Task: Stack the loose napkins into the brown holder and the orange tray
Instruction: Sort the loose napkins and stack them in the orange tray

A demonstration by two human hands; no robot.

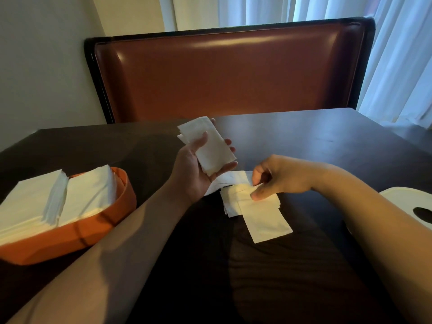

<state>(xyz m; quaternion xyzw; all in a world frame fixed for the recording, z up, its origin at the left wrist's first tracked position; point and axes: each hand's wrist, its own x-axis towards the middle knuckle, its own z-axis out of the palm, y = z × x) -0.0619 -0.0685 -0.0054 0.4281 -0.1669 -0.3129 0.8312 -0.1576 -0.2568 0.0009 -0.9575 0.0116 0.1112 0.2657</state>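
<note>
Napkins (pixel 253 204) lie loose on the dark table (pixel 327 141), well right of the orange tray (pixel 70 232), which holds two stacks and is cut off at left. Left hand (pixel 196 169) grips a folded bundle (pixel 208 146) above them; right hand (pixel 275 176) pinches the top napkin. Brown holder not visible.

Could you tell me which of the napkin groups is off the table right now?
The small stack gripped in the left hand; the others lie on the table or in the orange tray.

Bare dark wooden table (pixel 315 136) toward its far right corner; full orange oval tray (pixel 77 232) crowding its left edge.
</note>
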